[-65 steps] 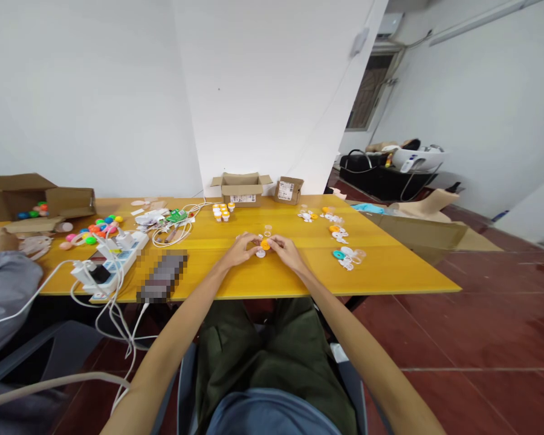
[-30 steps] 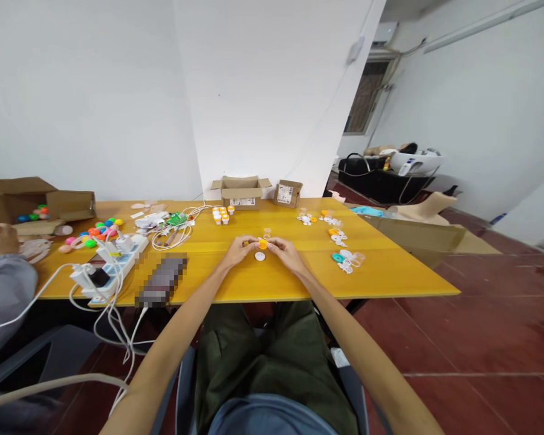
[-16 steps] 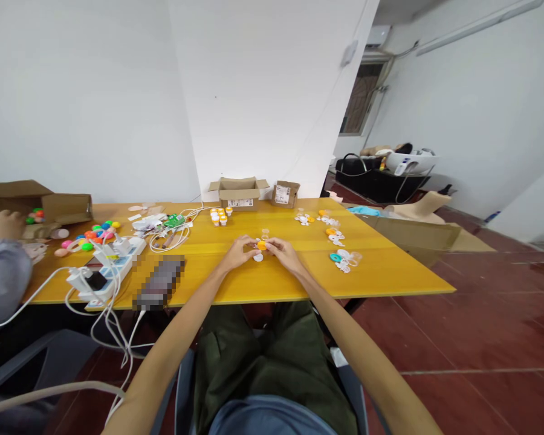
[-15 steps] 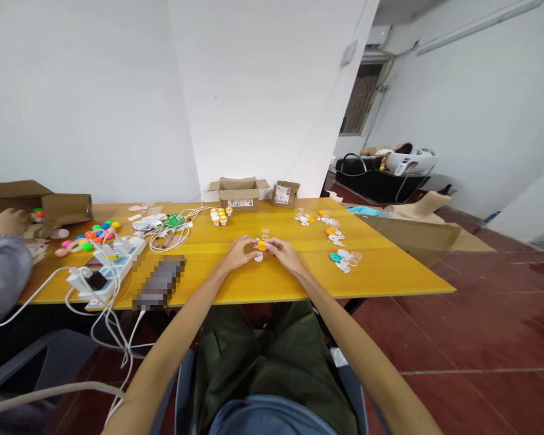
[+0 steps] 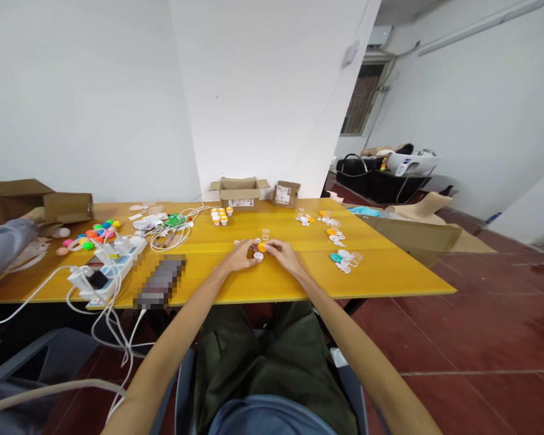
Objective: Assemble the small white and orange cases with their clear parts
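R hand (image 5: 284,254) pinches an orange disc (image 5: 262,247) btwn both hands, over the table (image 5: 299,284). L hand (image 5: 240,257) is curled next to it, thumb by a white disc (image 5: 258,257); can't tell if it's gripping. Clear cup (image 5: 265,233) just beyond. Farther out: teal ring (image 5: 336,258) w/ white bits on the R, orange-&-white pots (image 5: 220,216) back L, open box (image 5: 239,196) behind 'em.
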`<state>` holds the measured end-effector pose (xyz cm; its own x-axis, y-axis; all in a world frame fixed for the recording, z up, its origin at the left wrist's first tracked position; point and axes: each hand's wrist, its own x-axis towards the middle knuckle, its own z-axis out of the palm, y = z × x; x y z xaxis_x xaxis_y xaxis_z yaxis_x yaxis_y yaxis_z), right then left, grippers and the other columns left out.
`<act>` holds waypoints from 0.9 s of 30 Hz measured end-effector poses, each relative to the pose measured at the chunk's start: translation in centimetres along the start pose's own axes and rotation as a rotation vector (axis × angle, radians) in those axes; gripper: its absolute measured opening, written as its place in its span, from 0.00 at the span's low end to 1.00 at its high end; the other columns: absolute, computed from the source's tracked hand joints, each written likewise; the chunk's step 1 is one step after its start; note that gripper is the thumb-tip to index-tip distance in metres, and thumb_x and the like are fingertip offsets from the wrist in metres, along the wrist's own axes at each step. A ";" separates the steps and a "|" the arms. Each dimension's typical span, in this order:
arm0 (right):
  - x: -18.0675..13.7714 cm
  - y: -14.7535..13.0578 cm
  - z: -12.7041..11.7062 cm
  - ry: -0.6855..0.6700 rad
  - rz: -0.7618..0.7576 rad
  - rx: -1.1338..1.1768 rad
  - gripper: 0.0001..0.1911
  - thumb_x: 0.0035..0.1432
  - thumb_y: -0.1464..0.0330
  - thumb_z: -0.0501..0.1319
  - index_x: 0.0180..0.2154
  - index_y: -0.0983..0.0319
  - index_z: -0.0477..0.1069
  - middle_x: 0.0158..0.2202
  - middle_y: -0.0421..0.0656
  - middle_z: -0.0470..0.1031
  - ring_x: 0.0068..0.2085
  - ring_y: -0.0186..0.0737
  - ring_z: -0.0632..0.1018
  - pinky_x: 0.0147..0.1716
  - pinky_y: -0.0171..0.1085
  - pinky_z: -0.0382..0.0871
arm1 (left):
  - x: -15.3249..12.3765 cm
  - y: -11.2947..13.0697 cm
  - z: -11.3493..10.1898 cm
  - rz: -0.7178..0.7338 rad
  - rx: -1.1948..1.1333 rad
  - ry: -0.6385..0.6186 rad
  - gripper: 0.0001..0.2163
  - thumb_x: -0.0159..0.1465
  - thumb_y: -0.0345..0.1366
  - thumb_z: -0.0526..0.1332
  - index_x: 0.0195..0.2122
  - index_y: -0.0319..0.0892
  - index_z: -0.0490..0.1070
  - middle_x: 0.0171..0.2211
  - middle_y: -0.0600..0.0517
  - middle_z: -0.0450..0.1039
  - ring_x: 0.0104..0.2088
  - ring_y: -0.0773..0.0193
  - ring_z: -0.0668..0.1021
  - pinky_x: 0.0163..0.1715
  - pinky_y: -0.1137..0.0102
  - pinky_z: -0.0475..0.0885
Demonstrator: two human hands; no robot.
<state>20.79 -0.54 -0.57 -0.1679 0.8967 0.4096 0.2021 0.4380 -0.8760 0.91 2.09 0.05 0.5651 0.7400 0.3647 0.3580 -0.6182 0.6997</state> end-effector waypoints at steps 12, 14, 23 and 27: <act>0.0 -0.2 0.0 -0.034 -0.006 -0.071 0.17 0.57 0.52 0.63 0.32 0.58 0.80 0.35 0.43 0.83 0.40 0.46 0.80 0.43 0.42 0.72 | 0.1 0.5 0.0 -0.009 -0.130 0.001 0.19 0.55 0.34 0.71 0.48 0.42 0.74 0.45 0.46 0.79 0.43 0.59 0.80 0.49 0.62 0.75; 0.0 -0.2 0.0 -0.037 -0.006 -0.068 0.17 0.56 0.52 0.64 0.31 0.58 0.79 0.35 0.43 0.83 0.39 0.46 0.80 0.43 0.42 0.72 | 0.1 0.6 0.0 -0.016 -0.131 0.002 0.19 0.55 0.34 0.72 0.48 0.42 0.74 0.45 0.47 0.79 0.44 0.59 0.80 0.49 0.62 0.75; 0.0 -0.4 0.2 -0.039 -0.015 -0.061 0.16 0.56 0.52 0.64 0.30 0.57 0.79 0.34 0.42 0.83 0.38 0.45 0.80 0.42 0.41 0.72 | 0.2 0.4 0.1 -0.020 -0.149 0.003 0.19 0.55 0.34 0.72 0.48 0.42 0.74 0.45 0.47 0.79 0.43 0.60 0.80 0.50 0.62 0.75; 0.0 -0.4 0.2 -0.034 -0.020 -0.066 0.17 0.56 0.51 0.64 0.30 0.57 0.79 0.34 0.41 0.83 0.38 0.45 0.80 0.42 0.41 0.73 | 0.2 0.2 0.1 -0.019 -0.149 0.014 0.19 0.54 0.34 0.72 0.47 0.42 0.75 0.45 0.47 0.79 0.43 0.59 0.80 0.50 0.62 0.75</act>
<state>20.55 -0.76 -0.25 -0.2047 0.8857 0.4167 0.2618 0.4597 -0.8486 1.22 2.09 0.21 0.5488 0.7553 0.3582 0.2534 -0.5587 0.7897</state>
